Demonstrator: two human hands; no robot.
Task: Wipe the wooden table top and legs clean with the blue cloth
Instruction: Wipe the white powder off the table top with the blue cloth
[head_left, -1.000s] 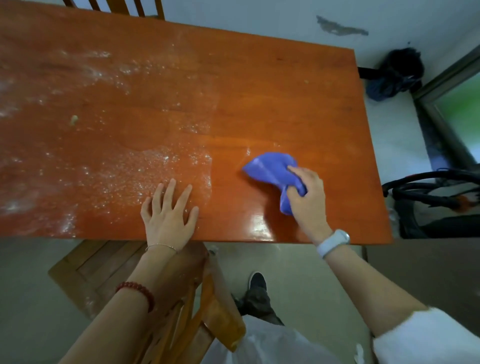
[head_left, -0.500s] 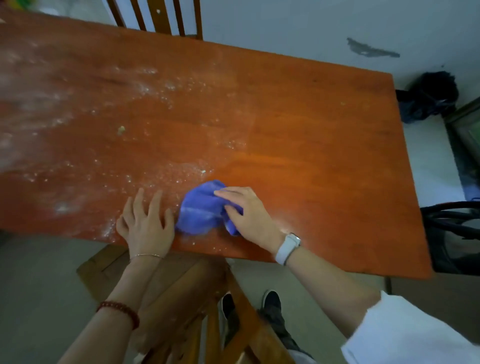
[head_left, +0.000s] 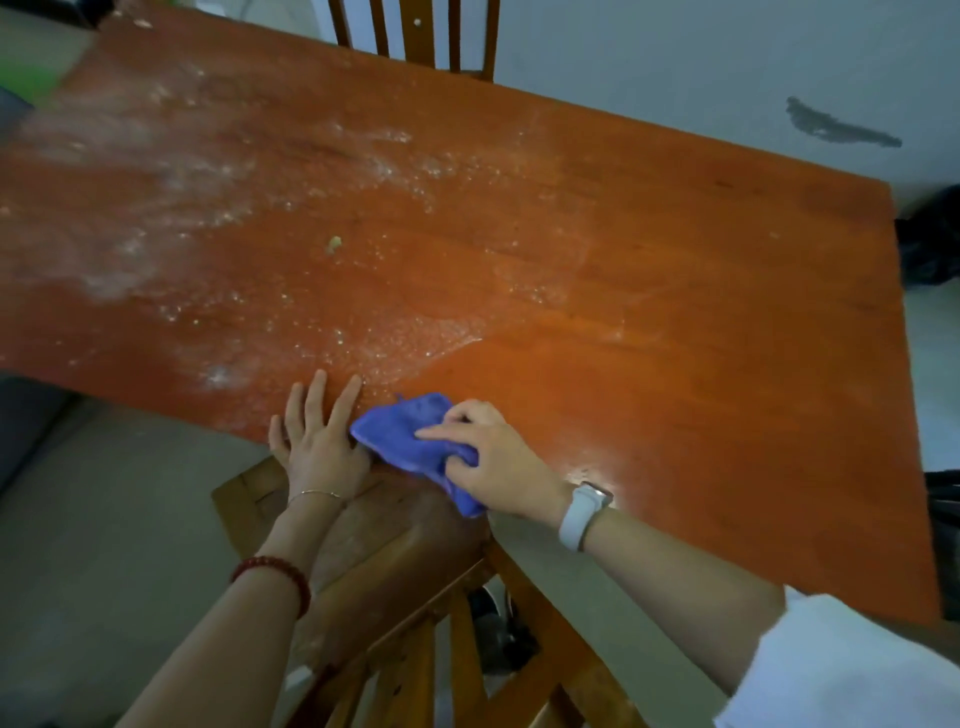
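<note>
While right hand (head_left: 498, 457) grips blue cloth (head_left: 405, 441), left hand (head_left: 317, 441) flat, dusty wooden table (head_left: 675, 312), grey floor (head_left: 104, 519).

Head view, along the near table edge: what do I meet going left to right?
White powder patch → left hand, flat on the table → blue cloth → right hand, gripping the cloth → white watch → shiny wiped area.
</note>
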